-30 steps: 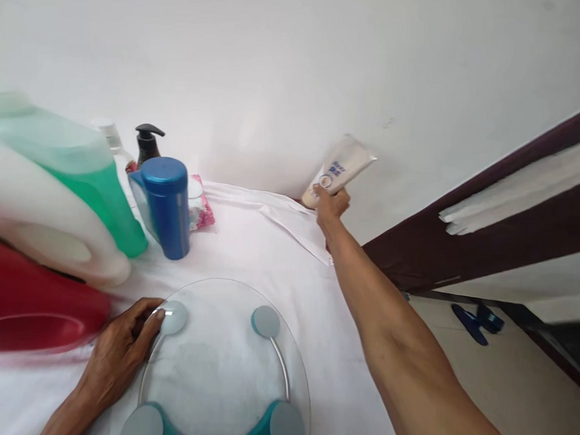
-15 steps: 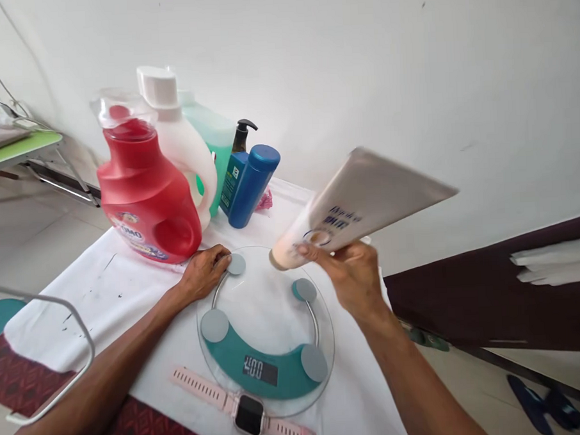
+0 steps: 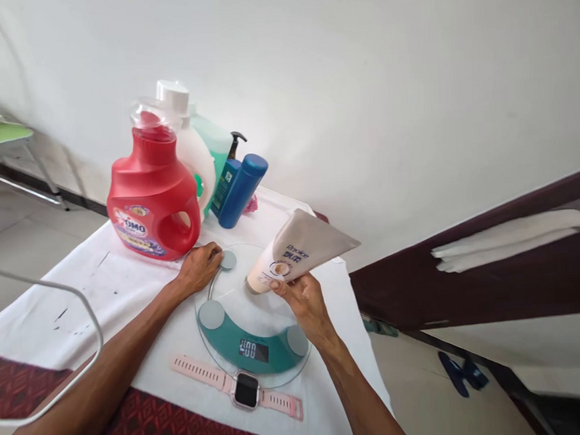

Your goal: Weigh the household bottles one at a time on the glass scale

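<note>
One tube (image 3: 303,246) is grasped by the right hand (image 3: 308,303) over the scale (image 3: 279,356); at the scale's eleven o'clock edge, the left hand (image 3: 199,267) is placed, fingers curled, its grip impossible to tell.

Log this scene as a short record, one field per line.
left hand: at the edge of the scale, beside the red jug
right hand: holds the tube
tube: tilted over the scale, capped end lower; contact with the glass unclear
display: lit, full reading unclear
near side: pink watch, strap laid out
far side: white jug, green jug, blue bottle, black pump
floor: slippers
</note>
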Motion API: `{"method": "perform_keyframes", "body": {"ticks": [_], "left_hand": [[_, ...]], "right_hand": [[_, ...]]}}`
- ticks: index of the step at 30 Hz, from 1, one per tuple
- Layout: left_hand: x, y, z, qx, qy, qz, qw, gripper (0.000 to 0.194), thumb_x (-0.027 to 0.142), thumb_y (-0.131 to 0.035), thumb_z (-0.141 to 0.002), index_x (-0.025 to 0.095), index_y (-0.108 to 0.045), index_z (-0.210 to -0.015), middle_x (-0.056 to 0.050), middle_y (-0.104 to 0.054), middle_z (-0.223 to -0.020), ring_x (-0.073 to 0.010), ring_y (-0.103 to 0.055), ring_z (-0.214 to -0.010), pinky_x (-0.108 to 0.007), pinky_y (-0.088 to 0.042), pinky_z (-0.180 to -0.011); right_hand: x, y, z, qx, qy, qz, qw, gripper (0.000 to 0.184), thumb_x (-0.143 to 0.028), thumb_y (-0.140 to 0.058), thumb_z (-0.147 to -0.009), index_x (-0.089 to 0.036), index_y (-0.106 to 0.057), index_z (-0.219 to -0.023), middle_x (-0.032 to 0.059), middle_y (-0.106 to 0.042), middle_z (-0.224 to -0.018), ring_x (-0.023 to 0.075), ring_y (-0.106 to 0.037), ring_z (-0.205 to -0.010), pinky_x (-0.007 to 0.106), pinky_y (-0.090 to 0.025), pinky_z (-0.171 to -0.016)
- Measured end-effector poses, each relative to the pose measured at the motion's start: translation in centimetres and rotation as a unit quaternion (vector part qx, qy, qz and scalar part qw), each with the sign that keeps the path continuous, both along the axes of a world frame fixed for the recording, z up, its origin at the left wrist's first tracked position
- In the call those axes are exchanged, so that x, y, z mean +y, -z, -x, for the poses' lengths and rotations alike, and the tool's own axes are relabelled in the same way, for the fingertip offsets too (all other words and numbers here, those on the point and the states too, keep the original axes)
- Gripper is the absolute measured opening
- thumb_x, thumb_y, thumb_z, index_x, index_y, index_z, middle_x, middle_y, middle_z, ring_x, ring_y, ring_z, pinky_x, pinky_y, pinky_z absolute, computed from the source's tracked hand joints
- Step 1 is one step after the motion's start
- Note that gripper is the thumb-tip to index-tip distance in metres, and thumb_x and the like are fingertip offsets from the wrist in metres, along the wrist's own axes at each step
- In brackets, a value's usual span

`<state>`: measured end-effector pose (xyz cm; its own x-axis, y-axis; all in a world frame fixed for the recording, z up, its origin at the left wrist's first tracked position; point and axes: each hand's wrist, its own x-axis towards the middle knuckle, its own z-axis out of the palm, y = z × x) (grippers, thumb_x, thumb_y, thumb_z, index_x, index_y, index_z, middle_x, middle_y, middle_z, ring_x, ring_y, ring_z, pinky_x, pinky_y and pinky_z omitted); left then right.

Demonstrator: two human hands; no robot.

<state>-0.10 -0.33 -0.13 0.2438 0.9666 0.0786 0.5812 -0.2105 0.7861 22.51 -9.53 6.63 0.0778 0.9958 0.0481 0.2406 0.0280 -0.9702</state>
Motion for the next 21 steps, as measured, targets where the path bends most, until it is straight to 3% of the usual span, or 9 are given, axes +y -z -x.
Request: {"method": "perform_keyframes", "body": {"ticks": [3,6,10,13,18,21], "left_hand": [[0.1,-0.1,0.0,0.002,-0.002,0.012,1.0,0.027,0.039,-0.045,-0.095,0.021,-0.065,-0.097,-0.007,-0.075,-0.087,-0.0247,-0.07,-0.084,-0.033,-0.048,-0.078],[0.1,-0.1,-0.1,-0.002,-0.002,0.023,1.0,0.031,0.044,-0.042,-0.094,0.022,-0.064,-0.096,-0.005,-0.074,-0.085,-0.0244,-0.07,-0.083,-0.033,-0.048,-0.077],[0.1,-0.5,-0.2,-0.001,-0.003,0.038,0.999,0.037,0.051,-0.041,-0.093,0.023,-0.065,-0.096,-0.004,-0.074,-0.083,-0.0244,-0.069,-0.08,-0.033,-0.048,-0.075],[0.1,-0.7,-0.4,-0.003,-0.003,0.049,0.999,0.039,0.053,-0.041,-0.096,0.023,-0.066,-0.097,-0.002,-0.074,-0.081,-0.0232,-0.069,-0.078,-0.033,-0.049,-0.073],[0.2,-0.6,-0.4,-0.01,-0.001,0.062,0.998,0.043,0.06,-0.043,-0.099,0.024,-0.067,-0.1,0.0,-0.073,-0.079,-0.0202,-0.067,-0.072,-0.029,-0.05,-0.068],[0.2,-0.4,-0.3,-0.008,-0.005,0.075,0.997,0.042,0.06,-0.047,-0.099,0.025,-0.068,-0.107,0.001,-0.075,-0.081,-0.0192,-0.068,-0.072,-0.026,-0.051,-0.066]], "right_hand": [[0.3,-0.5,-2.1,0.016,-0.006,-0.076,0.997,0.053,-0.068,-0.059,-0.095,-0.025,-0.069,-0.124,0.0093,-0.071,-0.137,0.0301,-0.065,-0.127,0.045,-0.054,-0.105],[2.7,-0.4,-5.6,-0.075,0.092,-0.11,0.987,0.06,-0.069,-0.036,-0.103,-0.026,-0.066,-0.132,0.0079,-0.066,-0.144,0.03,-0.061,-0.134,0.045,-0.053,-0.106],[9.3,1.0,-10.6,-0.281,0.171,-0.03,0.944,0.058,-0.06,-0.04,-0.104,-0.018,-0.066,-0.133,0.0132,-0.066,-0.143,0.0318,-0.057,-0.137,0.047,-0.044,-0.118],[14.9,3.0,-13.6,-0.325,0.198,0.019,0.925,0.047,-0.049,-0.051,-0.105,-0.016,-0.064,-0.136,0.0165,-0.06,-0.148,0.0316,-0.053,-0.141,0.053,-0.04,-0.121],[22.1,6.1,-17.3,-0.393,0.206,0.097,0.891,0.045,-0.043,-0.068,-0.099,-0.02,-0.06,-0.138,0.0115,-0.059,-0.144,0.0284,-0.062,-0.126,0.054,-0.054,-0.106],[25.1,7.0,-19.5,-0.42,0.194,0.13,0.877,0.052,-0.047,-0.064,-0.101,-0.021,-0.056,-0.145,0.0135,-0.051,-0.156,0.0324,-0.052,-0.141,0.06,-0.042,-0.118]]}}
